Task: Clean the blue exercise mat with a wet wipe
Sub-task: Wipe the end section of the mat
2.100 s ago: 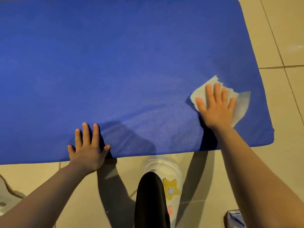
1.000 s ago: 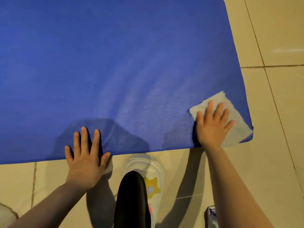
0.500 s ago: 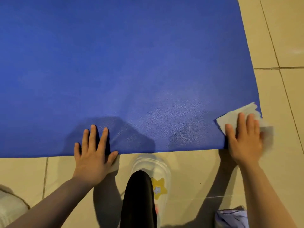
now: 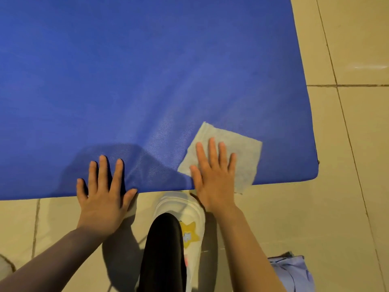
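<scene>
A person is leaning over a blue exercise mat (image 4: 147, 70) lying flat on a beige tiled floor (image 4: 347, 144), seen from a head-worn camera looking down. The right hand (image 4: 214, 175) is pressing flat, fingers straight and slightly spread, on a pale wet wipe (image 4: 242, 157) that is lying unfolded on the mat near its front right corner, with the wipe's lower corner hanging just past the mat's near edge onto the floor. The left hand (image 4: 103, 194) is resting open and empty, its fingers lying straight on the mat's near edge and its palm sitting over the tile. Between the forearms, a black-clad leg (image 4: 164, 253) is standing in a white shoe (image 4: 189, 209) bearing a yellow star, its toe touching the mat's edge. A pale lilac packet (image 4: 292, 272) is lying on the floor at lower right.
</scene>
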A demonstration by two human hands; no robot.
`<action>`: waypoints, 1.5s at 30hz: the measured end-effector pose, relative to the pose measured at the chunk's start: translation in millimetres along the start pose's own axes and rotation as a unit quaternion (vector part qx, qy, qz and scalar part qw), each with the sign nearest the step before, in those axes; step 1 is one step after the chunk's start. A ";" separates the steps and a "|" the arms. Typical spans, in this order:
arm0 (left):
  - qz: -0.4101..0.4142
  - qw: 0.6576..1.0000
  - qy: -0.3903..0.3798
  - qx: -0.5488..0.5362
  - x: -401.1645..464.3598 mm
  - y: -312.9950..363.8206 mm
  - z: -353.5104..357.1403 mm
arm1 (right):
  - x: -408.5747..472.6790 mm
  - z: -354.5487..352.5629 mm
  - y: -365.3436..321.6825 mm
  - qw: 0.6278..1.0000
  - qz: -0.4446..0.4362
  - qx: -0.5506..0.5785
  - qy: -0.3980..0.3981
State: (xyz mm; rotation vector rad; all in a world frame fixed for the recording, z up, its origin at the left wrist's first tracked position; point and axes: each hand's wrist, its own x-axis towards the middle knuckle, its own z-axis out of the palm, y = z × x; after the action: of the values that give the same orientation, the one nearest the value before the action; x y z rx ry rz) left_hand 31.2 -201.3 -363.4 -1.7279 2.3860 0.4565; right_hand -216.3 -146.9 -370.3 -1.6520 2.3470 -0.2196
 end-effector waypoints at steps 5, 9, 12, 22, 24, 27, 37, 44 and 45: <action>0.002 1.000 -0.001 -0.008 -0.1 -1.5 -1.3 | 22.8 -1.3 2.0 0.976 -0.207 -0.011 -0.063; 0.010 1.000 0.013 -0.023 -0.1 -5.2 -2.1 | 40.8 -22.9 56.1 0.999 0.005 -0.024 -0.033; 0.011 0.999 0.024 -0.042 -1.8 -6.9 -1.2 | 48.3 -18.0 31.0 0.996 0.054 -0.039 -0.058; -0.094 0.982 0.098 -0.130 -30.7 -32.5 -28.7 | 48.1 20.8 -167.3 0.876 -0.420 -0.120 -0.203; -0.136 0.976 0.107 -0.131 -42.7 -43.7 -32.2 | 50.2 24.3 -182.5 0.857 -0.458 -0.141 -0.192; -0.170 0.974 0.098 -0.114 -53.7 -57.8 -33.9 | 55.2 32.8 -177.0 0.857 -0.469 -0.128 -0.169; -0.024 0.992 0.072 -0.103 -20.9 -40.1 -31.0 | 30.1 -11.6 9.9 0.991 -0.100 0.005 -0.090; 0.008 0.993 0.064 -0.097 -4.1 4.0 -9.7 | -16.4 -48.7 96.5 0.984 0.176 0.011 -0.037; 0.005 0.993 0.066 -0.094 -5.7 6.2 -7.5 | -16.9 -44.7 89.0 0.981 0.192 0.014 -0.036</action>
State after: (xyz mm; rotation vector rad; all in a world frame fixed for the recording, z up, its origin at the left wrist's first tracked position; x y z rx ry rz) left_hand 27.5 -196.9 -353.6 -1.8798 2.5148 0.6061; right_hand -304.4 -101.9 -349.6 -1.1407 2.5305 -0.1126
